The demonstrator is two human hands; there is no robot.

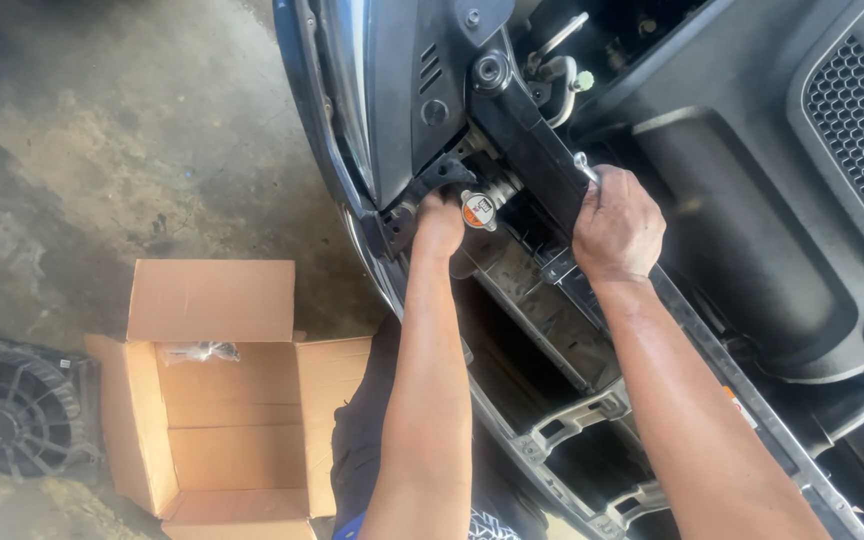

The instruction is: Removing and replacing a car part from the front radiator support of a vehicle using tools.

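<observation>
I look down into the open front of a car. My left hand reaches in beside the round radiator cap, fingers curled against a black bracket; what it grips is hidden. My right hand is closed around a slim metal tool whose shiny tip pokes up above my knuckles, against the black crossbar. The radiator's top edge runs between my forearms.
An open cardboard box with a small plastic-wrapped item lies on the stained concrete floor at left. A black fan shroud rests by it. A large black engine cover and grille mesh fill the right.
</observation>
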